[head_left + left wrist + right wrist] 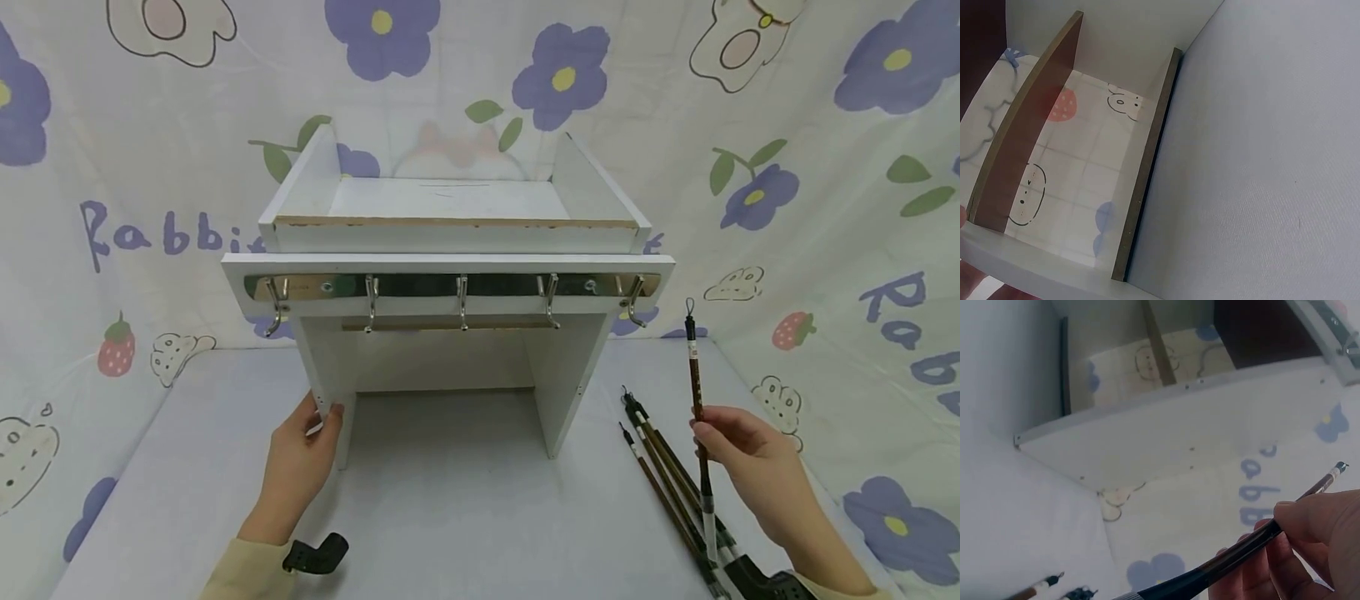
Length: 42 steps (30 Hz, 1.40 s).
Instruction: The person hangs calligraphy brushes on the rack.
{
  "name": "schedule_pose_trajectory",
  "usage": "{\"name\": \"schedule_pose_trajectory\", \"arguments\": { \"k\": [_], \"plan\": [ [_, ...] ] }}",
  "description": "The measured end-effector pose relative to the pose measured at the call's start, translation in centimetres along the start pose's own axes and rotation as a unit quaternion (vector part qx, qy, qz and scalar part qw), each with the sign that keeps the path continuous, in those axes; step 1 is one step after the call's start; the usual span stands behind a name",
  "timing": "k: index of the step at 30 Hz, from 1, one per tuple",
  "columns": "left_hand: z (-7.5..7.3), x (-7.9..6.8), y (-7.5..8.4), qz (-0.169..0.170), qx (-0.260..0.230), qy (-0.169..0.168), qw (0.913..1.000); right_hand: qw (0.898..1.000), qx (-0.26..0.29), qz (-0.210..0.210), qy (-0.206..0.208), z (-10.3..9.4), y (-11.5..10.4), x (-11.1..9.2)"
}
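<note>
A white shelf rack (pixel 450 240) stands on the table, with a shiny strip of metal hooks (pixel 462 302) along its front. My left hand (pixel 295 462) grips the lower edge of its left side panel (pixel 324 367). To the right of the rack, my right hand (pixel 757 467) pinches a calligraphy brush (pixel 695 375). The brush stands nearly upright, hanging loop up and a clear cap over its tip. Several more brushes (pixel 660 471) lie on the table just left of that hand. In the right wrist view the held brush (pixel 1235 553) crosses the fingers.
A white cloth covers the table (pixel 450 517). Behind and on both sides hangs a curtain (pixel 750 342) printed with flowers and rabbits. The rack has an open top tray (pixel 450 200) and a crossbar (pixel 1029 112) under it. Dark wrist straps (pixel 318 554) are worn at the wrists.
</note>
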<state>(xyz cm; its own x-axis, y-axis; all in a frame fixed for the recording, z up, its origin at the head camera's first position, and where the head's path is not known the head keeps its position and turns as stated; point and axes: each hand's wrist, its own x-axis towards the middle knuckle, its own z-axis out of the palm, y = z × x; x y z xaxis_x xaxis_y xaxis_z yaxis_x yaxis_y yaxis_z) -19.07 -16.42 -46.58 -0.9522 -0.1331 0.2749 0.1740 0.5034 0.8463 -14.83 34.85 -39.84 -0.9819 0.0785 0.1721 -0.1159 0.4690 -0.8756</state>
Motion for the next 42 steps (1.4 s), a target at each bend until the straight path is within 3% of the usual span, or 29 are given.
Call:
{"name": "schedule_pose_trajectory", "arguments": {
  "k": [12, 24, 42],
  "plan": [
    [-0.1, -0.1, 0.2, -0.002, -0.003, 0.003, 1.0000, 0.995, 0.070, -0.068, -0.025, 1.3, -2.8, -1.4],
    [0.0, 0.0, 0.1, -0.008, 0.005, 0.005, 0.9999, 0.984, 0.041, -0.141, -0.103, 2.1, -3.9, -2.3],
    [-0.1, -0.1, -0.2, -0.008, -0.008, -0.005, 0.9999, 0.986, 0.027, -0.127, -0.109, 2.3, -3.9, -2.4]
  ]
}}
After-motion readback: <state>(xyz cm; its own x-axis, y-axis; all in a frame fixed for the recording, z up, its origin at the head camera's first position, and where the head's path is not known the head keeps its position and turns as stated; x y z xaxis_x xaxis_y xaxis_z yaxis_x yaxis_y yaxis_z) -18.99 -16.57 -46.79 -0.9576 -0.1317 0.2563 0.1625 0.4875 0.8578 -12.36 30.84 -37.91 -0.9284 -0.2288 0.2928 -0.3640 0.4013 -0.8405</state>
